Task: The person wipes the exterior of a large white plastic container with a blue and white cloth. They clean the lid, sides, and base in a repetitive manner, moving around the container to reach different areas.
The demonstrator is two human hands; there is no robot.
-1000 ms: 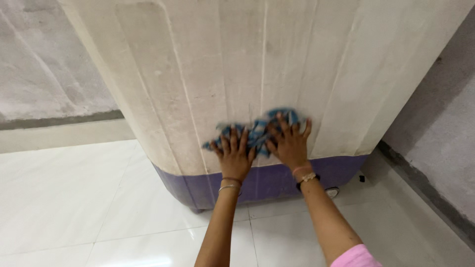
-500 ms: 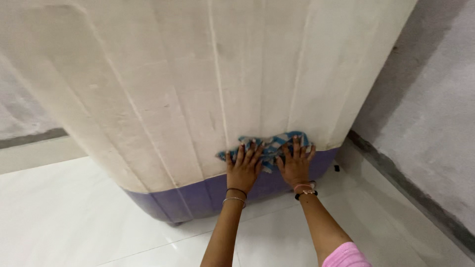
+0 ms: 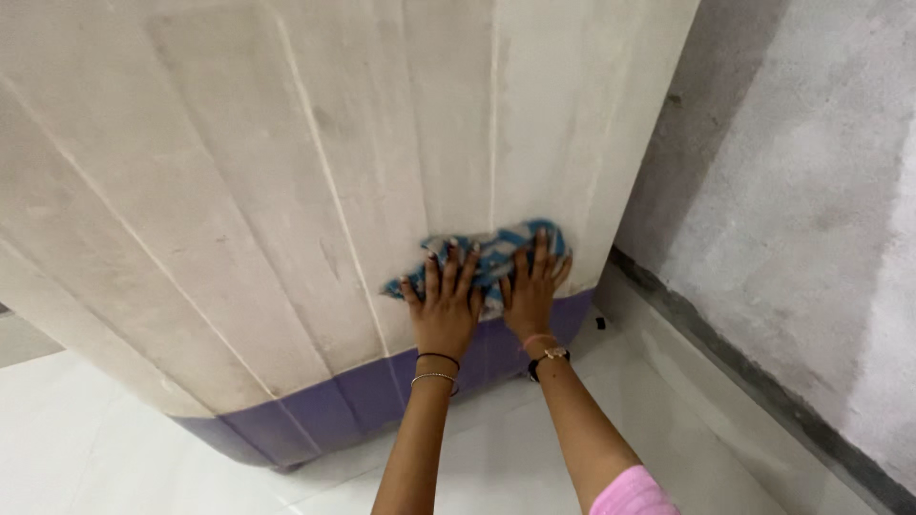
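Note:
A blue and white checked cloth (image 3: 496, 250) lies flat against the ribbed cream side of a large appliance (image 3: 286, 172) with a purple base band (image 3: 315, 415). My left hand (image 3: 444, 305) presses on the cloth's left part with fingers spread. Right beside it, my right hand (image 3: 532, 291) presses the cloth's right part, fingers spread too. Both wrists wear bangles. The cloth sits low on the panel, just above the purple band and near the appliance's right corner.
A rough grey wall (image 3: 801, 219) stands close on the right, with a dark skirting strip (image 3: 754, 381) along its foot. Glossy white floor tiles (image 3: 114, 458) spread below the appliance. A narrow gap separates the appliance's right corner from the wall.
Both hands slid the cloth down to the purple band half a second ago, then back up a little. The view has swung so the appliance fills more of the left.

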